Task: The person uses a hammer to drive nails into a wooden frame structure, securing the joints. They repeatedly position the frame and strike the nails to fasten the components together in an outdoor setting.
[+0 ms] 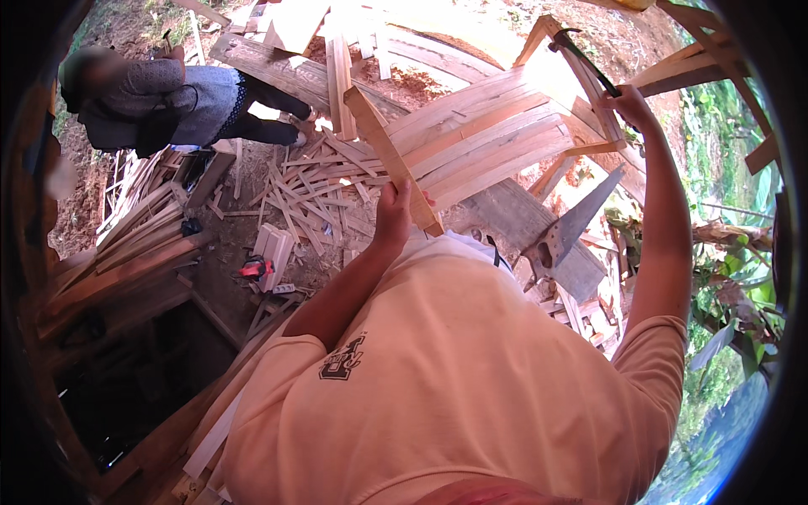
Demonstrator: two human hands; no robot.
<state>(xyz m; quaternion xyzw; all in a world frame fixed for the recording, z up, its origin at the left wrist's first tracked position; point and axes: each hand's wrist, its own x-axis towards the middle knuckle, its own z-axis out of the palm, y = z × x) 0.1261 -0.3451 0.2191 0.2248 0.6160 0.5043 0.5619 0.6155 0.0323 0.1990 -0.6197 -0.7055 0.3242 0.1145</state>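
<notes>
My left hand (394, 217) is closed around the lower end of a narrow wooden board (383, 147), which slants up and away to the left. Out at the upper right, my right hand (629, 109) grips the handle of a hammer (602, 74), its dark head pointing left. Between my hands lies a panel of planks (488, 130) set side by side. A wooden frame piece (585, 80) stands at its right, beneath the hammer. Nearer to me, a handsaw (566, 231) rests over a grey plank (513, 210), its blade toward the upper right.
Loose wood strips (316, 189) litter the ground left of the panel, around a small red object (255, 268). Another person (168, 97) stands bent at the upper left. Stacked timber (126, 261) lies at the left; green plants (749, 286) grow at the right.
</notes>
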